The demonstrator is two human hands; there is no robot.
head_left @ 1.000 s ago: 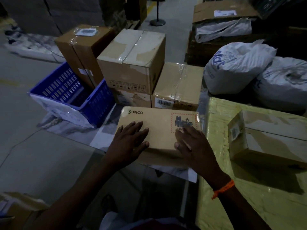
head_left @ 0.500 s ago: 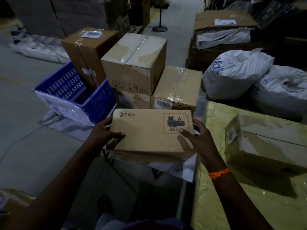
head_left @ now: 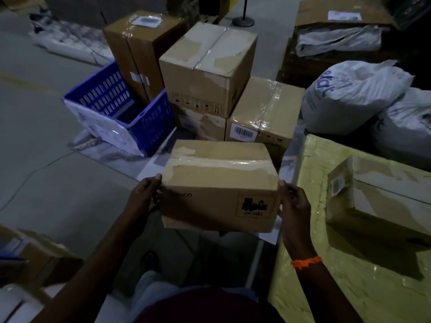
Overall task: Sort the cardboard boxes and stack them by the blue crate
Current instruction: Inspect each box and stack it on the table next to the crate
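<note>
A left hand [head_left: 144, 194] and right hand [head_left: 293, 206] grip the short ends of a cardboard box [head_left: 219, 183], its long axis crosswise and its label facing the wearer, before the blue crate [head_left: 149, 122], whose contents are too dim to tell.

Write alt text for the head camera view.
A left hand and right hand grip a taped box by its ends. Behind it, stacked boxes stand beside a blue crate; white sacks lie to the right.

The held box [head_left: 219, 183] hides the fingers of the left hand [head_left: 142, 197] and right hand [head_left: 293, 206]; its print is blurred.
</note>
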